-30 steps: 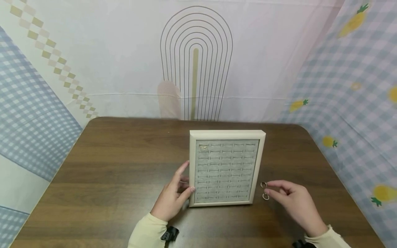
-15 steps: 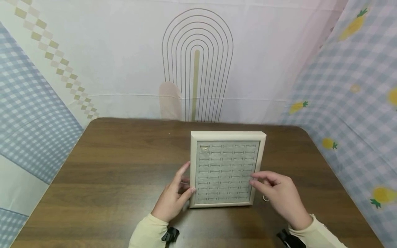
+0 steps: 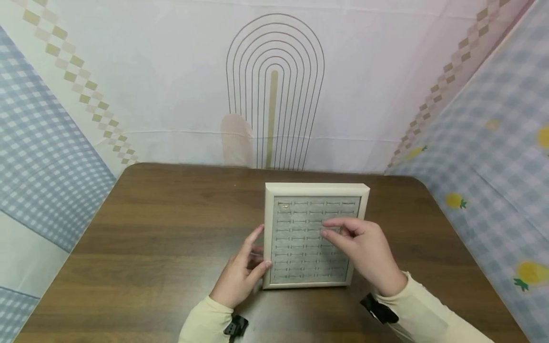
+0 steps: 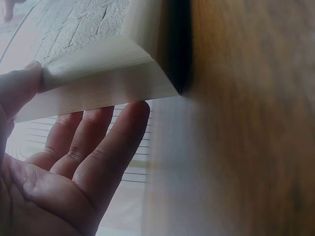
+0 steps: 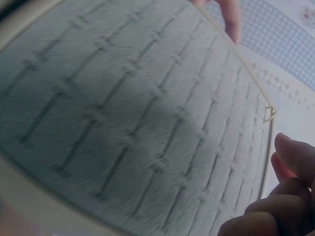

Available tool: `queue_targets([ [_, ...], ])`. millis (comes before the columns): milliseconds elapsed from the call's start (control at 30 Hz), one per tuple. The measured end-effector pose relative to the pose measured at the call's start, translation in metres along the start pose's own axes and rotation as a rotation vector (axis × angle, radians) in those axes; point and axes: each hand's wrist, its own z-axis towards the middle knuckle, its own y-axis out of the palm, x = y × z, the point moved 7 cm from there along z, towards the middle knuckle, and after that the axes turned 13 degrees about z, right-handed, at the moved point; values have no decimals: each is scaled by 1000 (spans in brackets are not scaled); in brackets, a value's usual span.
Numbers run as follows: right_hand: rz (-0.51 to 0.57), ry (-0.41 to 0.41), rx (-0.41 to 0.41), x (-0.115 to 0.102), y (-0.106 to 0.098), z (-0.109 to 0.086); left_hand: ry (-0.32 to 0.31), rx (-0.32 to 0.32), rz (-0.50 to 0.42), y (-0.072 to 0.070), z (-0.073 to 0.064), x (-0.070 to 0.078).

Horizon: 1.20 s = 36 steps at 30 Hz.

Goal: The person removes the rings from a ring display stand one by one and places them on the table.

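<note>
A ring display point(image 3: 317, 188) with a cream frame and grey slotted padding stands tilted back on the table. One gold-coloured ring point(image 3: 285, 206) sits in its top left slot; the right wrist view shows this ring point(image 5: 269, 114) too. My left hand point(image 3: 238, 276) holds the display's left edge, thumb on the front and fingers point(image 4: 130, 130) along the side and behind. In front of the padding, right of its middle, my right hand point(image 3: 366, 252) has thumb and index fingertips pinched together. The ring it picked up is hidden between them. Other slots in sight hold nothing.
The brown wooden table point(image 3: 171, 228) extends around the display. Behind it hangs a white patterned cloth point(image 3: 171, 71), with blue checked cloth point(image 3: 484, 143) at the sides. A black strap point(image 3: 379, 309) is on the right wrist.
The right hand picked one of two rings off the table and moved left and up, in front of the display. The second ring is now out of sight. The left hand stayed put.
</note>
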Motion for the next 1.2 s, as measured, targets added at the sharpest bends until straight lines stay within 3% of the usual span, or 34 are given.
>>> queue_targets([
  [767, -72, -136, -59, -35, 48, 40, 12, 1, 1, -1, -1, 0],
  [1200, -106, -131, -122, -41, 62, 49, 23, 10, 19, -2, -1, -2],
])
